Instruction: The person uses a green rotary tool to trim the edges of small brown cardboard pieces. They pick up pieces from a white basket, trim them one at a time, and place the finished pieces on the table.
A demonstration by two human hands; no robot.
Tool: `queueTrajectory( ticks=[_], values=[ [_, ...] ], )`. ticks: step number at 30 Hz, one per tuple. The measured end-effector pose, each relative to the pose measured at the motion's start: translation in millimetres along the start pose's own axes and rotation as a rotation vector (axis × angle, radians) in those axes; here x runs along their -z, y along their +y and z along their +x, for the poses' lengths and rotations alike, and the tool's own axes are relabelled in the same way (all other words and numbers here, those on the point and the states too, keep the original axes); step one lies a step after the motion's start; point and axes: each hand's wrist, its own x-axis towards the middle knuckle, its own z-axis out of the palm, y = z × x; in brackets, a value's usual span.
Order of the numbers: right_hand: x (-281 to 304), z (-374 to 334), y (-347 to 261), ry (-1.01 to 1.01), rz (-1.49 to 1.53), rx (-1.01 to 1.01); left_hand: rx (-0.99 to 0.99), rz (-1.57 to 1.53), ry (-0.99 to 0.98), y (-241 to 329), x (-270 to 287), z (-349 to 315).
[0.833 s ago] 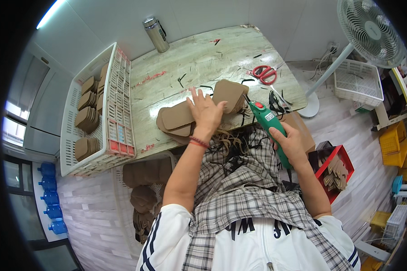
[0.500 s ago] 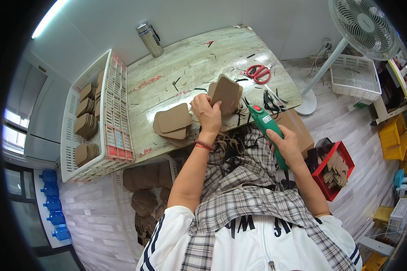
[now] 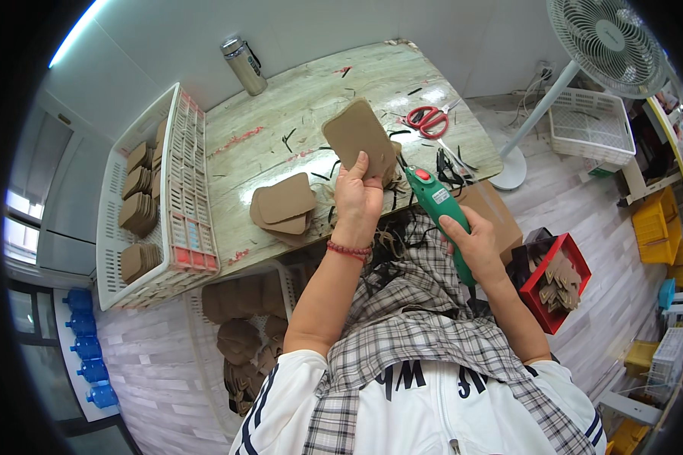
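Note:
My left hand (image 3: 359, 199), palm turned up, grips a brown flat piece with rounded corners (image 3: 355, 130) by its near end, thumb on top. More brown material shows partly behind it. My right hand (image 3: 474, 246) is wrapped round a green hand-held electric tool (image 3: 435, 199) with a red switch and a thin dark tip. That tip points at the right side of the held piece; whether it touches cannot be made out. A small pile of similar brown pieces (image 3: 284, 203) lies on the table, left of my left hand.
Red-handled scissors (image 3: 428, 121) and black scraps lie on the table (image 3: 262, 114). A steel flask (image 3: 244, 67) stands at its far edge. A white crate (image 3: 193, 189) of brown pieces is at left. Right are a red box (image 3: 584, 265) and a fan (image 3: 609, 42).
My left hand has turned palm up, and the brown piece has tilted so its broad face shows. My right hand and the green tool have hardly moved.

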Motion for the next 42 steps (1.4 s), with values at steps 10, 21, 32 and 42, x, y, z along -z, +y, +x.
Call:
queueTrajectory(
  ticks=[10, 21, 32, 42],
  values=[
    [-1, 3, -7, 0.002, 0.019, 0.035, 0.054, 0.033, -0.007, -13, 1, -17],
    [8, 16, -25, 0.023, -0.028, 0.049, 0.145, 0.097, -0.044, -27, 20, -37],
    [49, 16, -36, -0.209, -0.258, -0.013, 0.22, 0.663, -0.159, 43, 35, -31],
    [34, 13, -35, -0.241, -0.318, -0.07, 0.449, 0.792, -0.19, 62, 44, -37]
  ],
)
